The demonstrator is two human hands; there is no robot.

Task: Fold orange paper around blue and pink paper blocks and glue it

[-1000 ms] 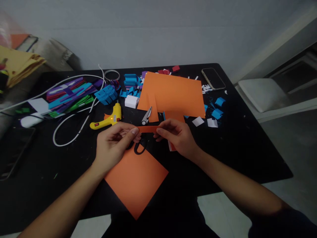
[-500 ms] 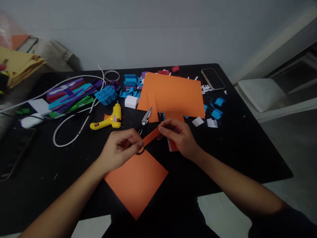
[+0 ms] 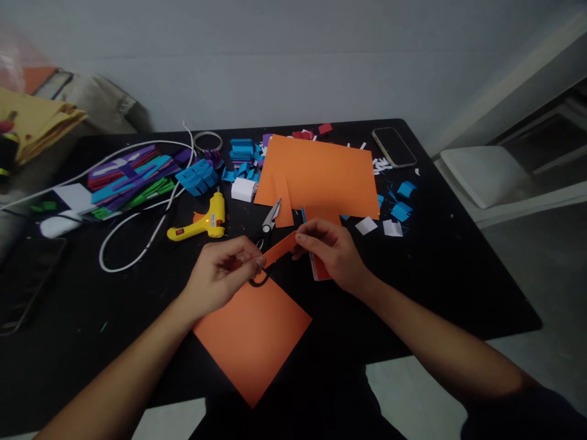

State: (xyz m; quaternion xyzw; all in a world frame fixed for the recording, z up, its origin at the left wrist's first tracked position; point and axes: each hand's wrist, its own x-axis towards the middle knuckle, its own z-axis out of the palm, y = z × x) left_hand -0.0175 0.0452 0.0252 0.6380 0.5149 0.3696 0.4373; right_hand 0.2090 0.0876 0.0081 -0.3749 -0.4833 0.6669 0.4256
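An orange paper strip (image 3: 280,247) is stretched between my two hands above the table. My left hand (image 3: 224,269) pinches its lower left end, and my right hand (image 3: 332,250) pinches the upper right end. Under the strip lie scissors (image 3: 271,215), blades pointing away from me, with the handles partly hidden by my left hand and the strip. A square orange sheet (image 3: 257,336) rests in front of me, one corner toward me. Beneath my right hand is a stack of paper (image 3: 321,269) with orange on top, partly covered.
A yellow glue gun (image 3: 202,221) lies left of the scissors, near a looped white cable (image 3: 101,256). Large orange sheets (image 3: 321,174) lie behind. Bundled coloured strips (image 3: 132,177), blue paper pieces (image 3: 197,177), white scraps (image 3: 367,225) and a phone (image 3: 394,146) are spread about the black table (image 3: 435,275).
The orange strip has turned slightly, so more of its flat face shows. Both hands keep their pinch and have barely moved.
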